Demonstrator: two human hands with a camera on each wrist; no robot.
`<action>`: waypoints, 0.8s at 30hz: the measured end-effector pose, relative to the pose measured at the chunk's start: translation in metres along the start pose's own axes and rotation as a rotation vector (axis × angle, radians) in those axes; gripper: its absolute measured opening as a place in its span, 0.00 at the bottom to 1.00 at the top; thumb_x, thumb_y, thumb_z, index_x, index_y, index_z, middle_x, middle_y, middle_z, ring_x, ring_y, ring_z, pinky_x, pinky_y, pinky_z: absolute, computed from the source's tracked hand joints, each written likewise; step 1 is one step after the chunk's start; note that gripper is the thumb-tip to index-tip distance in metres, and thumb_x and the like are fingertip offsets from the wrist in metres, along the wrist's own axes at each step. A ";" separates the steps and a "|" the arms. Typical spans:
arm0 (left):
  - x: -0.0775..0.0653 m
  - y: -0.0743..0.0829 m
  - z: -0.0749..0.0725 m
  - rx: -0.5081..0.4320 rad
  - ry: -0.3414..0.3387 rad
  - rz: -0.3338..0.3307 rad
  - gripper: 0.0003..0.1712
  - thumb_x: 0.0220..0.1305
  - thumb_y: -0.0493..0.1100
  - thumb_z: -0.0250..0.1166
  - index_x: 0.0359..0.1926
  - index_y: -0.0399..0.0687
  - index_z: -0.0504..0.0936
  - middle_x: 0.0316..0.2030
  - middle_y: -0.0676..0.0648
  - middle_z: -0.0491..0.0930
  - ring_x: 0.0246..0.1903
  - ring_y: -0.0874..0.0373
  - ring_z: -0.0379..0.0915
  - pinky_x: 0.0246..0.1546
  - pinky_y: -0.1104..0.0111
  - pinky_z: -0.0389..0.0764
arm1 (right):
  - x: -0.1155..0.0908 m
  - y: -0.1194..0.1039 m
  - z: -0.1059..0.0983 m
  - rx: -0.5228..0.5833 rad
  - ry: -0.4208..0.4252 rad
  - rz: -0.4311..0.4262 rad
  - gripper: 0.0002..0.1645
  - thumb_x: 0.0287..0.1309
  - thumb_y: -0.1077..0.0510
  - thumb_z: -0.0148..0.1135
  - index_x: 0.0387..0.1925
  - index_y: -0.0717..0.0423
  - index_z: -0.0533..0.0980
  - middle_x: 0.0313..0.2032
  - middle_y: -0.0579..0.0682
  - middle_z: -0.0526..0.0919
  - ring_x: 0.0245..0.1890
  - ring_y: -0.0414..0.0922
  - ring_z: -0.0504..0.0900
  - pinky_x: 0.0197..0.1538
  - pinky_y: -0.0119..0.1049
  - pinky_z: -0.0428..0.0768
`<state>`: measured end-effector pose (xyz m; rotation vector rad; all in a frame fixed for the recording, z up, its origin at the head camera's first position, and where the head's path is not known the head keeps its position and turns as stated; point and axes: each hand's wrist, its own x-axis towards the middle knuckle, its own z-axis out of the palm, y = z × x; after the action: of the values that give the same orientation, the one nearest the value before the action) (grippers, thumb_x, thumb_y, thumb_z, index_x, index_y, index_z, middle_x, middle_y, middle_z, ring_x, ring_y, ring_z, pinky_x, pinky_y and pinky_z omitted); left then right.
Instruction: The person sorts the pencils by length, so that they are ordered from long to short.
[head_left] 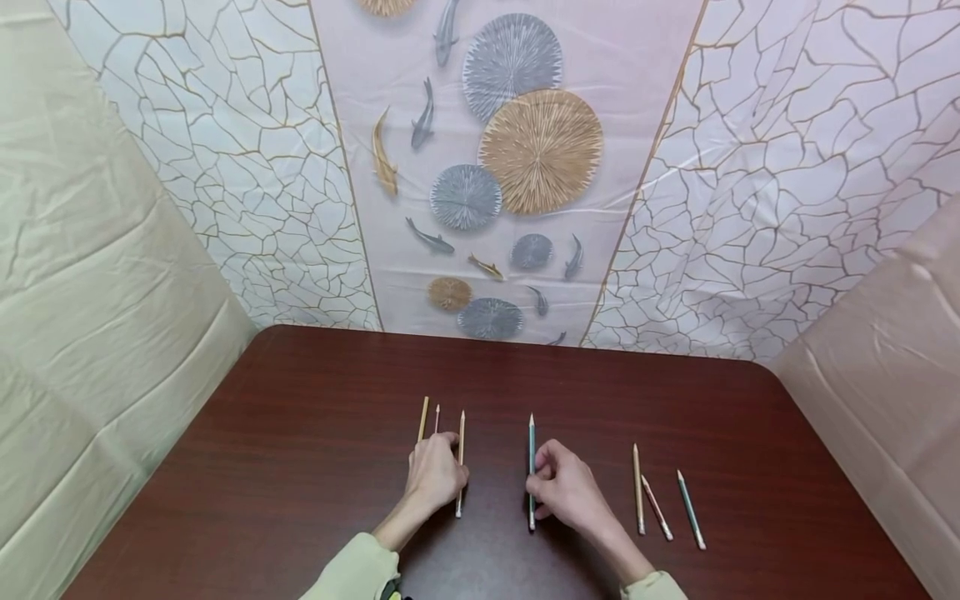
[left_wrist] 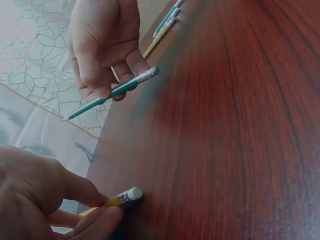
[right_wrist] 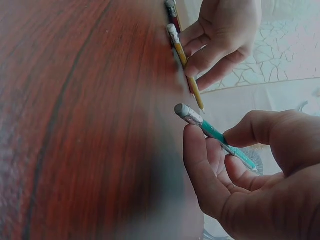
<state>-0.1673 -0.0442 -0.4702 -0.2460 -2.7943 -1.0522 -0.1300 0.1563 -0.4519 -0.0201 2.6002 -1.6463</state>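
Note:
Near the table's middle, my left hand (head_left: 435,473) pinches a yellow pencil (head_left: 461,442) between thumb and fingers. Its white eraser end (left_wrist: 134,194) points toward me, close to the tabletop in the left wrist view. To the right, my right hand (head_left: 572,492) pinches a teal pencil (head_left: 532,450) along its shaft, sharpened tip facing away from me. The teal pencil (right_wrist: 215,132) has a metal band and a pale eraser in the right wrist view. Just left of the yellow pencil lie a yellowish pencil (head_left: 423,418) and a thin reddish pencil (head_left: 437,419), both partly hidden by my left hand.
On the right of the dark wooden table (head_left: 300,467) lie a tan pencil (head_left: 638,490), a short pinkish pencil (head_left: 657,508) and another teal pencil (head_left: 691,510). A patterned cloth (head_left: 525,275) hangs behind the far edge, with beige cloth (head_left: 97,333) at the sides.

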 end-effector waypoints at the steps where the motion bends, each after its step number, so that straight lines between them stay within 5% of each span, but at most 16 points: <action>1: 0.000 0.000 0.000 0.004 -0.003 -0.001 0.22 0.40 0.29 0.69 0.42 0.35 0.85 0.22 0.49 0.81 0.30 0.45 0.81 0.36 0.51 0.80 | 0.000 0.000 0.001 -0.001 0.000 -0.003 0.13 0.43 0.73 0.58 0.34 0.62 0.69 0.21 0.50 0.79 0.15 0.49 0.81 0.20 0.43 0.82; 14: 0.001 -0.002 -0.001 0.061 -0.035 0.021 0.08 0.38 0.29 0.68 0.23 0.43 0.80 0.16 0.51 0.74 0.28 0.43 0.80 0.32 0.51 0.80 | -0.001 -0.002 0.008 0.020 -0.045 -0.021 0.13 0.44 0.73 0.59 0.34 0.63 0.69 0.22 0.49 0.78 0.16 0.47 0.81 0.20 0.43 0.82; 24: 0.000 -0.003 -0.002 0.059 -0.026 0.047 0.09 0.38 0.28 0.66 0.21 0.43 0.77 0.15 0.52 0.71 0.24 0.46 0.78 0.30 0.53 0.80 | 0.003 -0.005 0.016 0.030 -0.053 -0.019 0.13 0.44 0.73 0.59 0.34 0.65 0.70 0.22 0.50 0.79 0.15 0.48 0.82 0.20 0.43 0.82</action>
<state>-0.1677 -0.0483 -0.4707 -0.3198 -2.8228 -0.9614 -0.1325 0.1393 -0.4548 -0.0861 2.5441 -1.6670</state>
